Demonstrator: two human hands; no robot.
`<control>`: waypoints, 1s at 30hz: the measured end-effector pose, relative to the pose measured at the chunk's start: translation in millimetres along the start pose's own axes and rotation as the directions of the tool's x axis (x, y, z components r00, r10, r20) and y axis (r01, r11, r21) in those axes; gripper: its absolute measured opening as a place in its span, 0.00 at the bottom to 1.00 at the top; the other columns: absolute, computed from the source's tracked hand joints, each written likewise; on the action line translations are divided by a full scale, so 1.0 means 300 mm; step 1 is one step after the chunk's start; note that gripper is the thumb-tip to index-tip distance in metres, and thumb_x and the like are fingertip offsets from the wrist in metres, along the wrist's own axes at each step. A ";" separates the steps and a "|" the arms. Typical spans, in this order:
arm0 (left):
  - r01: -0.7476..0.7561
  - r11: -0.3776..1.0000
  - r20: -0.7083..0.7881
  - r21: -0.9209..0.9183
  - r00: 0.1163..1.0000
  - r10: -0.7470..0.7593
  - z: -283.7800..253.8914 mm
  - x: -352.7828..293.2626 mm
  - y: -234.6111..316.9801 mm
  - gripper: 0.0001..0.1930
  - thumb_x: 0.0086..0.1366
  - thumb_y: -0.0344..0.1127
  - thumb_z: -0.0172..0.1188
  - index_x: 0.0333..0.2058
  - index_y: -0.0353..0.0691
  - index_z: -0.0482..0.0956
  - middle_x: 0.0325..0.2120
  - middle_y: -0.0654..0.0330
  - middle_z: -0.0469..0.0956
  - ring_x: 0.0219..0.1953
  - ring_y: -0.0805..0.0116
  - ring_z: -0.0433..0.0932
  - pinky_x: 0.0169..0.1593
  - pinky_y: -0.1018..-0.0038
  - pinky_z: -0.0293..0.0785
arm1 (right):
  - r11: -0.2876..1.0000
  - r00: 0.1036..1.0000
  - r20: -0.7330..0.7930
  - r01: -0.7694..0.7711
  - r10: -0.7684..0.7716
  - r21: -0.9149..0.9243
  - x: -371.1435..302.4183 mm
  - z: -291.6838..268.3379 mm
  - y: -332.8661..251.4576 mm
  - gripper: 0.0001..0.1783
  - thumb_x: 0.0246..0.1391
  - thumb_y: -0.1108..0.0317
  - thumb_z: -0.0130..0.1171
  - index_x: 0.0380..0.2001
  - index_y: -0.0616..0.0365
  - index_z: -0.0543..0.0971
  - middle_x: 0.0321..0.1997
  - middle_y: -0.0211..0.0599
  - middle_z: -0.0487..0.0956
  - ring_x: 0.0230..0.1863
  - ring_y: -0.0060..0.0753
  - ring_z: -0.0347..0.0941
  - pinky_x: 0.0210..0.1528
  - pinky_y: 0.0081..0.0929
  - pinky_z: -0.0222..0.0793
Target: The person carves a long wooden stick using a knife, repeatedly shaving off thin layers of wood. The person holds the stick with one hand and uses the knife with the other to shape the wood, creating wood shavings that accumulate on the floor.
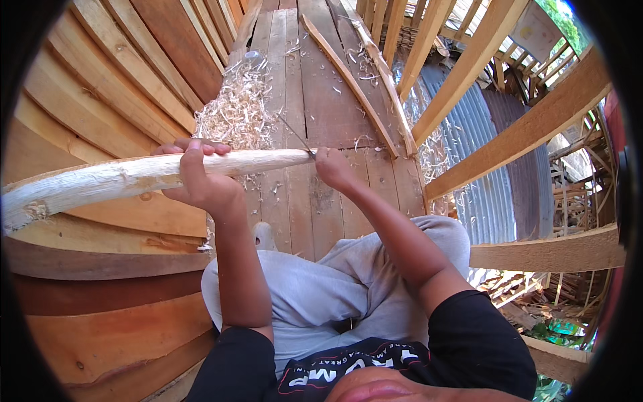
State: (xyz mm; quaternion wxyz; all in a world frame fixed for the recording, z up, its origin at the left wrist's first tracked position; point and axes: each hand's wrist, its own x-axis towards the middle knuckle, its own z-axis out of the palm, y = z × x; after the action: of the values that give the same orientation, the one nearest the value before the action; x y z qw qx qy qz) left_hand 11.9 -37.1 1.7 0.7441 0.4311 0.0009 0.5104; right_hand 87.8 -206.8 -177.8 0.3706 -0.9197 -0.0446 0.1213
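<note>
Both hands (201, 181) (333, 167) hide the stick's (114, 179) held parts.

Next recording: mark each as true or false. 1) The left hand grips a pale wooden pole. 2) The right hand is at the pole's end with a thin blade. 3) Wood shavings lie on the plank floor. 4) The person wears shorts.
1) The left hand grips the pale wooden pole: true.
2) The right hand holds a thin blade at the pole's end: true.
3) No wood shavings on the plank floor: false, a heap lies there.
4) Shorts: false, long grey trousers.
</note>
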 end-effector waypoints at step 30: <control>-0.006 0.992 -0.065 0.130 0.998 0.014 -0.008 0.009 -0.009 0.05 0.56 0.23 0.51 0.27 0.35 0.64 0.17 0.59 0.67 0.17 0.69 0.70 0.26 0.70 0.75 | 0.996 0.994 -0.091 -0.056 0.063 0.073 -0.113 -0.023 -0.112 0.34 0.63 0.50 0.31 0.32 0.71 0.78 0.39 0.64 0.78 0.43 0.65 0.73 0.51 0.51 0.65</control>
State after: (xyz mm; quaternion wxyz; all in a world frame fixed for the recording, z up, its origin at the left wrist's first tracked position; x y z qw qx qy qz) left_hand 14.3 -33.7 -0.5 0.7115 0.4615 0.0564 0.5269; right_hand 57.0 -193.0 -143.3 0.4007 -0.9117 0.0046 0.0908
